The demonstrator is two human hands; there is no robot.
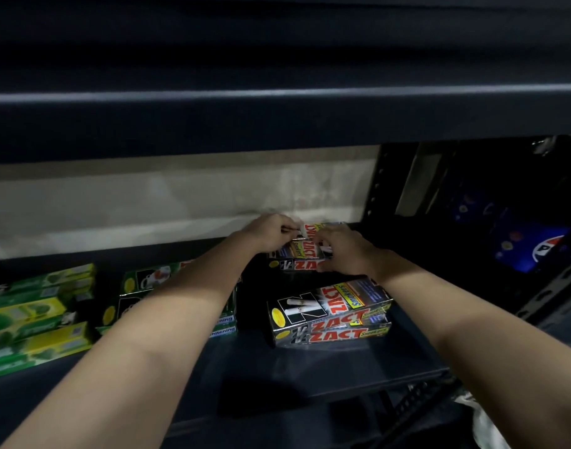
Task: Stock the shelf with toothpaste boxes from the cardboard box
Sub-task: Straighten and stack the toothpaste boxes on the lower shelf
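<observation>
Both my arms reach deep into a dark shelf (310,361). At the back, my left hand (271,231) and my right hand (342,251) grip the two ends of a black toothpaste box (305,246) with red lettering, which lies on top of a rear stack of the same boxes (297,264). A front stack of black toothpaste boxes (332,314) sits nearer the shelf edge, between my forearms. The cardboard box is not in view.
Green toothpaste boxes (177,296) are stacked under my left forearm, and green-yellow boxes (35,315) fill the shelf's left end. The upper shelf (277,118) hangs low overhead. A perforated upright (375,189) and dark blue packs (530,247) stand at right.
</observation>
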